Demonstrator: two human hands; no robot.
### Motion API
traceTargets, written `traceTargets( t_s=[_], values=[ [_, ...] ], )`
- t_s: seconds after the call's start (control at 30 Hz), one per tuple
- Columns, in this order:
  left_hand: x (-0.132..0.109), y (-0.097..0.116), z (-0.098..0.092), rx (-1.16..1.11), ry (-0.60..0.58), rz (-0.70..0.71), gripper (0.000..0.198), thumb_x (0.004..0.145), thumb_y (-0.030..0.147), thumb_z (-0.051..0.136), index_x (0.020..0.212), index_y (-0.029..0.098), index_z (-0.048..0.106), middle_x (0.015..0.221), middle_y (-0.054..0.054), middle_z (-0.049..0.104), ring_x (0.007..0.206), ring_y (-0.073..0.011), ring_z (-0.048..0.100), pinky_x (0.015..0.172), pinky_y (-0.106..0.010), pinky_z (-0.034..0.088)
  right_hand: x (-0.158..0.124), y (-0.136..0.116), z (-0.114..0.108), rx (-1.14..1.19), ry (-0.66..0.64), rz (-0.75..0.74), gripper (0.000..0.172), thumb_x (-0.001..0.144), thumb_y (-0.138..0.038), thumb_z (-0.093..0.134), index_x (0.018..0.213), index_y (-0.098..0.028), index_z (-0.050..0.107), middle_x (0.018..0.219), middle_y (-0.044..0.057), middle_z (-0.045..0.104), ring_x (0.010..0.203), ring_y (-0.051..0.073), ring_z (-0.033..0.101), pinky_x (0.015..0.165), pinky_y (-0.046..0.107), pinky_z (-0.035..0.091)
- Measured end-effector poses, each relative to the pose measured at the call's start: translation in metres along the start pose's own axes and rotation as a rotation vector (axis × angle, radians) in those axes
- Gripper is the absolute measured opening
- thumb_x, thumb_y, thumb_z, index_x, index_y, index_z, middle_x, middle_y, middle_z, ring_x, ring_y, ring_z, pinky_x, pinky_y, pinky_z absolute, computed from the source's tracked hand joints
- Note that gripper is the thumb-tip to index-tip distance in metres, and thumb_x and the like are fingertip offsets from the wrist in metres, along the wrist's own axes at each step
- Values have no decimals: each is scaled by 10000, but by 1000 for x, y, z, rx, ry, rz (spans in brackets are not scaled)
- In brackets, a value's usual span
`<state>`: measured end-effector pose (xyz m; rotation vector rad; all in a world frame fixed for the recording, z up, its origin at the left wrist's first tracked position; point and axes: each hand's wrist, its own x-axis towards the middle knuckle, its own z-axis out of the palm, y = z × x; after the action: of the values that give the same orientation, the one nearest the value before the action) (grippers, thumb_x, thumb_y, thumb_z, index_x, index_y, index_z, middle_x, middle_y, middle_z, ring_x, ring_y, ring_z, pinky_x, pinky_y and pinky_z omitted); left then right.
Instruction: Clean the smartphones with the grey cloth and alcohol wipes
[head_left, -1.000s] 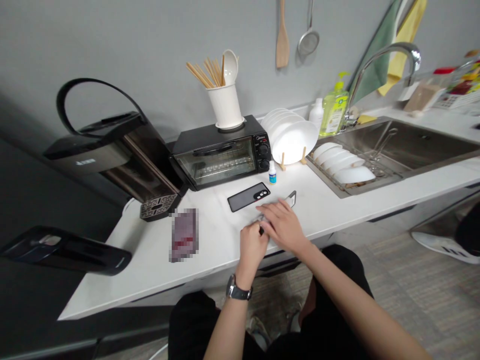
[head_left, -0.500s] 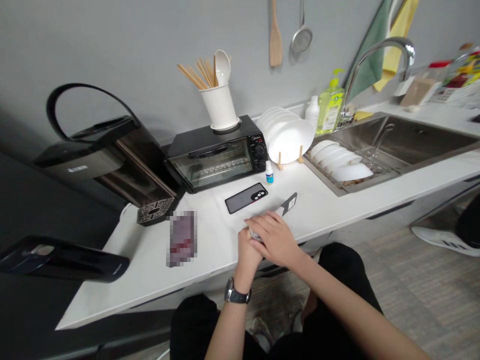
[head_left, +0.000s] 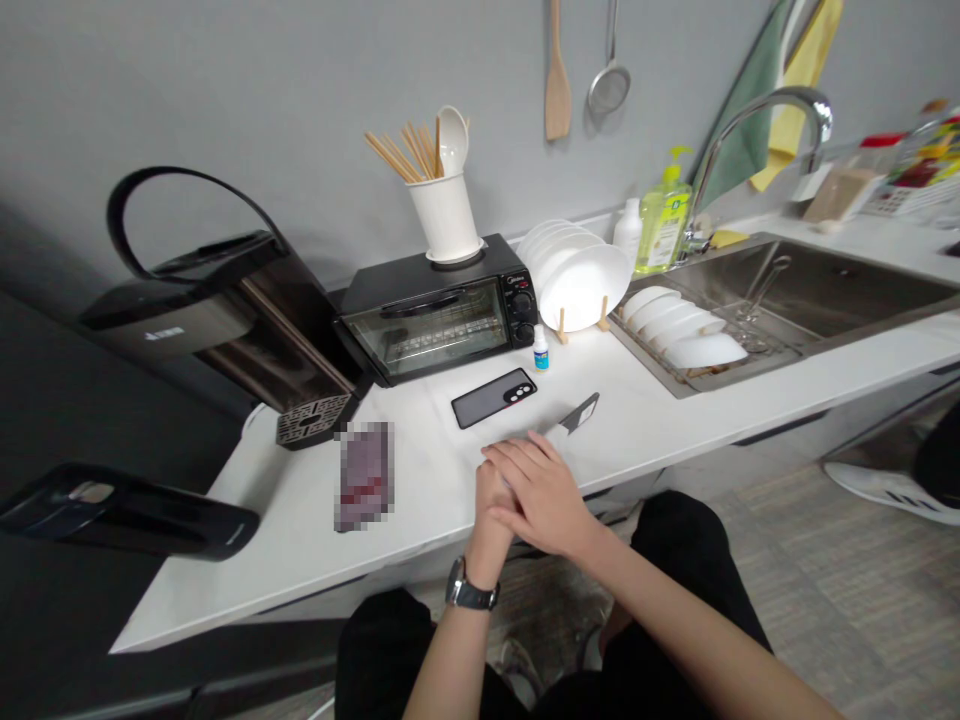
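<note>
My left hand [head_left: 492,505], with a black watch at the wrist, is closed near the counter's front edge. Something pale is in it, mostly hidden under my right hand [head_left: 541,492]. That right hand lies across the left with its fingers stretched out. Just beyond them a small grey and black box [head_left: 582,412] with a white label rests on the counter. A black-rimmed phone case [head_left: 493,398] lies flat, and a small white bottle with a blue label [head_left: 541,352] stands behind it.
A blurred-out flat item [head_left: 365,475] and a dark upright device [head_left: 135,515] are at the left. A dispenser [head_left: 247,320], a toaster oven [head_left: 439,325] and a plate rack [head_left: 577,280] stand behind. The sink [head_left: 832,290] is to the right; another person's shoe [head_left: 889,490] shows beyond.
My right hand has shifted slightly over the left, and the pale thing between them is now more covered. The whole view has moved a little; the items on the counter stay in place.
</note>
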<state>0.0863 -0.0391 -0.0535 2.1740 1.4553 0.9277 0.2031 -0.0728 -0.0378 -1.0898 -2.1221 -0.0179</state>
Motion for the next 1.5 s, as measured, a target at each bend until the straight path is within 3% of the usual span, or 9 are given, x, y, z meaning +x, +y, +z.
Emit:
traceTargets(
  t_s=[0.27, 0.43, 0.57, 0.83, 0.9, 1.03, 1.13, 1.37, 1.5],
  values=[
    [-2, 19, -8, -77, 5, 14, 222, 1000, 355, 613, 1068, 223, 778, 865, -52, 798, 757, -198, 727, 731, -259, 523, 7, 95, -40, -194, 155, 277, 359, 1073, -379, 421, 1221, -166, 669, 1181, 135, 715, 1151, 308, 604, 1072, 500, 403],
    [-1, 10, -4, -42, -1, 21, 178, 966, 195, 600, 879, 200, 755, 778, -42, 765, 681, -188, 695, 691, -271, 518, 5, 32, -17, -125, 111, 179, 323, 1050, -364, 469, 1247, -183, 649, 1260, 110, 698, 1247, 281, 567, 1195, 499, 291],
    [0, 2, -1, -11, -9, 11, 218, 877, 54, 606, 748, 188, 720, 718, -39, 739, 642, -182, 678, 649, -265, 520, 1, -10, 2, -39, 18, 34, 503, 1024, -469, 498, 1389, -129, 569, 1351, 142, 662, 1230, 290, 562, 1163, 480, 335],
    [-3, 21, -11, -94, -5, 46, 214, 1010, 344, 602, 1014, 225, 781, 866, -32, 799, 742, -186, 723, 734, -259, 525, 5, 92, -42, -208, 143, 303, 330, 1068, -292, 404, 1113, -169, 708, 1018, 115, 722, 977, 283, 619, 990, 473, 447],
    [-3, 20, -10, -96, 3, 44, 216, 1011, 347, 602, 1042, 228, 779, 887, -39, 804, 746, -185, 724, 736, -259, 522, 8, 87, -41, -198, 181, 329, 363, 1065, -221, 354, 1100, -175, 712, 1038, 113, 722, 1038, 282, 626, 1093, 513, 400],
    [-2, 9, -3, -32, -4, 18, 216, 962, 145, 567, 888, 183, 767, 808, -59, 782, 683, -188, 694, 687, -267, 516, 9, 23, -12, -94, 117, 194, 334, 1048, -252, 405, 1223, -201, 684, 1197, 97, 712, 1215, 279, 587, 1244, 535, 246],
    [-2, 2, 1, -2, -12, -5, 279, 891, 24, 523, 796, 162, 747, 761, -72, 762, 651, -195, 680, 642, -266, 504, 7, -8, 0, -7, 10, 55, 398, 1036, -273, 449, 1392, -159, 585, 1323, 113, 678, 1241, 270, 575, 1223, 515, 290],
    [-3, 17, -7, -86, 6, 20, 195, 998, 313, 623, 1069, 227, 784, 929, -51, 812, 764, -189, 727, 764, -263, 526, 7, 86, -36, -173, 124, 270, 340, 1069, -272, 373, 1088, -180, 700, 1014, 108, 715, 977, 285, 604, 997, 497, 443],
    [-1, 19, -8, -92, 16, 11, 180, 996, 280, 620, 997, 215, 788, 892, -55, 811, 735, -180, 721, 714, -249, 500, 12, 70, -32, -140, 149, 262, 371, 1065, -219, 333, 1050, -189, 702, 1000, 113, 703, 999, 288, 600, 1097, 532, 384]
  ],
)
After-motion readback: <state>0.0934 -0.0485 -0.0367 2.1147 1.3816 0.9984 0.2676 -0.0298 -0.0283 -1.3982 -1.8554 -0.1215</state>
